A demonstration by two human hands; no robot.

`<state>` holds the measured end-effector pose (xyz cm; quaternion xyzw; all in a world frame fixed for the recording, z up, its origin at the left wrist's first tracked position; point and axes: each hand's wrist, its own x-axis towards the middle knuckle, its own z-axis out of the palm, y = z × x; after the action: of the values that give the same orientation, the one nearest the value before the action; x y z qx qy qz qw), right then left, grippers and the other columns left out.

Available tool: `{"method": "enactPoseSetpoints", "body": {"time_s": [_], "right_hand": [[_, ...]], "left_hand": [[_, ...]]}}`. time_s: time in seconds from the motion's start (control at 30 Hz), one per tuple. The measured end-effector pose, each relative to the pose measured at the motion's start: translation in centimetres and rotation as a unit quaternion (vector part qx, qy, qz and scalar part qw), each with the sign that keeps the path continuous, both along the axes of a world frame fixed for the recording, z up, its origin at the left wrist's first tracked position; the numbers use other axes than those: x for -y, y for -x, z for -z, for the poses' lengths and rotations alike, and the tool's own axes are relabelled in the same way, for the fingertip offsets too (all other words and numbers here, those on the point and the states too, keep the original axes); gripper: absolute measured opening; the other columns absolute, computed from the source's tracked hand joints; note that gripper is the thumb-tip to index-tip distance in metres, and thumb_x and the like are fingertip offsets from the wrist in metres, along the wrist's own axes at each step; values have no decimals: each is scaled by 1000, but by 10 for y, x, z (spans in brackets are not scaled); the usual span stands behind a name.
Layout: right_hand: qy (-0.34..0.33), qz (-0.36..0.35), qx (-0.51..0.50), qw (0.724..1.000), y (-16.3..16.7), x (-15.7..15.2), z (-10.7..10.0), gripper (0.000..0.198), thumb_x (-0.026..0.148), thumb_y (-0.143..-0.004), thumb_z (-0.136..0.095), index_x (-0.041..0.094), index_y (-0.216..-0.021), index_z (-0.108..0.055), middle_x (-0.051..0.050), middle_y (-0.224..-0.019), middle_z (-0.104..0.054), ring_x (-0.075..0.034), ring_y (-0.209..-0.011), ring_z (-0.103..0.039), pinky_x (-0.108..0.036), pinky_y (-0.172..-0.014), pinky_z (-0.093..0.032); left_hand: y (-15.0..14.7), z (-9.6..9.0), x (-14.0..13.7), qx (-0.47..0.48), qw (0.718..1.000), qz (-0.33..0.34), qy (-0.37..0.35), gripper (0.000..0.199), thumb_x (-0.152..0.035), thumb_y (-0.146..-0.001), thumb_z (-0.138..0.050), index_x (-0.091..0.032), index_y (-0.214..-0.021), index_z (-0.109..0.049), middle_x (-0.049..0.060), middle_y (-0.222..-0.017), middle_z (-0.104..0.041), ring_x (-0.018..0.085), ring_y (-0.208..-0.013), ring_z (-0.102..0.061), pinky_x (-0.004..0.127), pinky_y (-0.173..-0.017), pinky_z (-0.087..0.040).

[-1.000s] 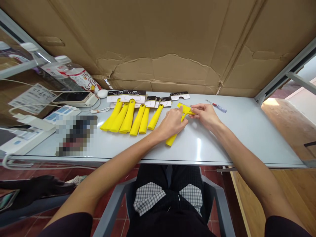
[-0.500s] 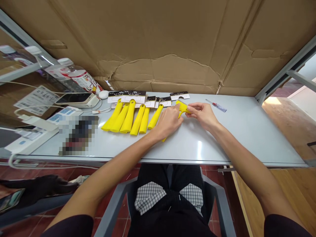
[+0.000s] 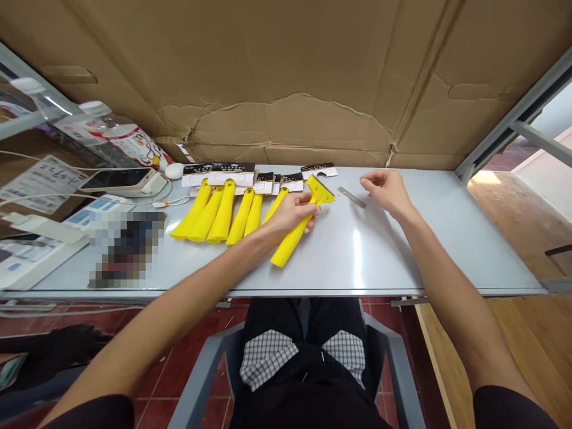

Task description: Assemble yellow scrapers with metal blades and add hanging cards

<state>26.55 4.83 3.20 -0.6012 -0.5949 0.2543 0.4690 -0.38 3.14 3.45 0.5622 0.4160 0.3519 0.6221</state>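
My left hand (image 3: 295,213) is closed around a yellow scraper (image 3: 290,243) just below its wide head, which points up and away from me. To the right of that head, a thin flat metal blade (image 3: 351,196) lies on the table. Beyond the blade, my right hand (image 3: 386,189) has its thumb and fingers pressed together low over the tabletop; whatever they may hold is hidden. The screwdriver seen there earlier does not show. Several yellow scraper handles (image 3: 221,211) with black-and-white cardboard tags (image 3: 232,176) lie in a row left of my left hand.
A loose tag (image 3: 319,171) lies behind the scraper. At left are a phone (image 3: 118,177), a power strip (image 3: 44,256), cables and plastic bottles (image 3: 125,134). A cardboard sheet (image 3: 286,77) walls the back. A person's dark-gloved hand (image 3: 58,351) shows at lower left.
My hands have moved apart. My left hand now holds the scraper alone, its handle in view. My right hand has moved right, over the screwdriver's former spot. A metal blade now lies between them.
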Motion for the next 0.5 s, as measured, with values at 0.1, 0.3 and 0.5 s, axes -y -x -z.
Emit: {"method": "enactPoseSetpoints", "body": {"time_s": [0.1,0.3,0.5], "right_hand": [[-3,-3,96,995,3,-3,9,9,22,-89,-73,20,-86,-81,-9,-93,-82,-24,-84,-72,-43,-91,-57],[-1,-41,207,977,13,-6,21,17,18,-92,-67,21,-86,-82,-5,-91,-82,-22,-81,-69,-46,-104,-48],[-17,-77,257,963,16,-16,27,19,21,-93,-68,22,-99,-86,-8,-103,-82,-22,-83,-69,-41,-97,-51]], "left_hand": [[3,8,-3,49,997,11,51,20,-25,-64,-75,-18,-76,-61,-2,-55,-54,10,-44,-48,25,-39,-37],[11,19,-11,76,992,2,97,18,-25,-61,-69,-20,-69,-53,-1,-55,-52,9,-44,-46,23,-39,-34],[15,28,-8,93,991,-18,94,18,-30,-65,-67,-22,-69,-51,-3,-55,-50,8,-43,-43,23,-39,-34]]}}
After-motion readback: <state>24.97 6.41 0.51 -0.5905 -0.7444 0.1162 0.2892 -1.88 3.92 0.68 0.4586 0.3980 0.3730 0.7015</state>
